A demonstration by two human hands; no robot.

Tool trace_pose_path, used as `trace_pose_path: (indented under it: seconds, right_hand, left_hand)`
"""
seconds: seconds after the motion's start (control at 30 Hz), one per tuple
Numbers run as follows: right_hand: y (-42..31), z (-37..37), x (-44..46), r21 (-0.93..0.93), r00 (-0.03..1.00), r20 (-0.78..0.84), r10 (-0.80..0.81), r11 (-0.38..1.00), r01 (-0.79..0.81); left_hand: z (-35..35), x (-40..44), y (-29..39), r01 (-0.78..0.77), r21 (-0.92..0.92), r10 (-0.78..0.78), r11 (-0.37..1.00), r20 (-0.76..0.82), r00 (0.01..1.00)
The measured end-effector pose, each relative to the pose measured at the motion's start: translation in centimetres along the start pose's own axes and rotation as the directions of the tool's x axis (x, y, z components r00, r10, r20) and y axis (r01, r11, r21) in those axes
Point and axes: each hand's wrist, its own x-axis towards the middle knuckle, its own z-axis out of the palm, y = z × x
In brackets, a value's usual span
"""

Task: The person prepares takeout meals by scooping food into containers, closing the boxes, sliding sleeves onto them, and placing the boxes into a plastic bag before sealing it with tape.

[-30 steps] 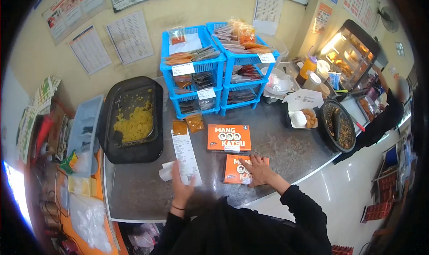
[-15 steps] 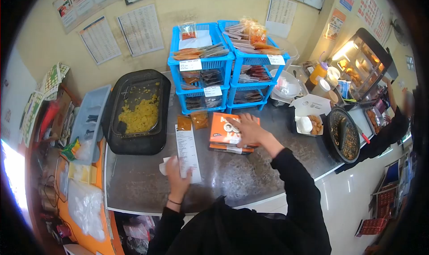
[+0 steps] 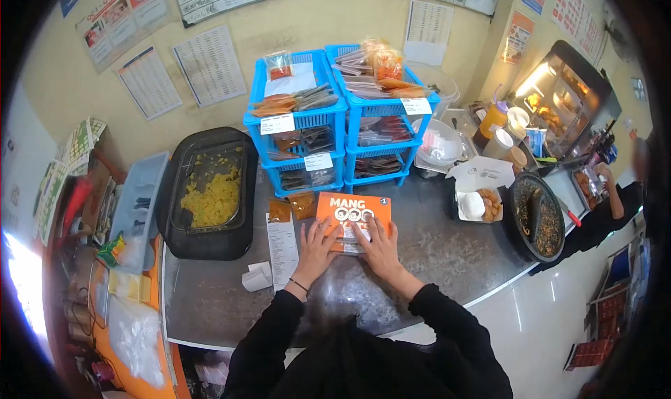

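Two orange boxes [image 3: 354, 209] with "MANG" lettering lie stacked on the dark metal table, the top one covering most of the lower. My left hand [image 3: 316, 251] rests on their near left corner, fingers spread. On the near right part lies my right hand [image 3: 379, 249], its fingers apart too. Left of the boxes is a long printed receipt [image 3: 283, 249], partly beside my left forearm, with a folded white slip [image 3: 257, 277] next to it. Two small sauce packets [image 3: 302, 205] sit at the receipt's top end.
Blue tiered racks [image 3: 300, 105] hold packets behind the boxes. A black tray of yellow food [image 3: 212, 198] stands left. On the right are an open white food box [image 3: 480, 202], a round black pan [image 3: 535, 217] and a lit display case [image 3: 559, 98]. A co-worker's arm [image 3: 613, 193] shows far right.
The nearer box has ended up under the other in one stack. My right hand has shifted slightly on the stack; my left hand has left the receipt area and now touches the boxes.
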Motion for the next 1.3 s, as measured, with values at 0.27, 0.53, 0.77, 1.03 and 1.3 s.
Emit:
trace_pose_path:
  seconds: [0.27,0.53,0.77,1.03,1.3]
  right_hand:
    - [12.2,-4.0,-3.2,0.108,0.914,-0.142,0.379,0.924,-0.367]
    - [23.6,4.2,-6.3,-0.101,0.703,-0.094,0.704,0.696,-0.711]
    - [17.5,2.0,-11.8,0.081,0.843,-0.168,0.511,0.859,-0.505]
    - [0.8,-3.7,-14.3,0.553,0.944,0.127,0.304,0.768,-0.322]
    - [4.8,-3.5,-21.4,0.810,0.076,0.388,0.918,-0.301,-0.503]
  left_hand:
    - [0.6,-0.1,0.6,0.057,0.038,-0.057,0.998,-0.023,0.998]
    - [0.8,0.6,2.3,0.122,0.050,-0.121,0.991,-0.012,0.993]
    - [-0.4,-2.5,5.1,0.135,-0.199,-0.178,0.971,-0.215,0.960]
    - [5.4,-7.0,13.4,0.462,-0.865,-0.281,0.193,0.403,0.871]
    - [4.3,-9.1,10.3,0.596,-0.714,-0.212,0.368,0.560,0.801]
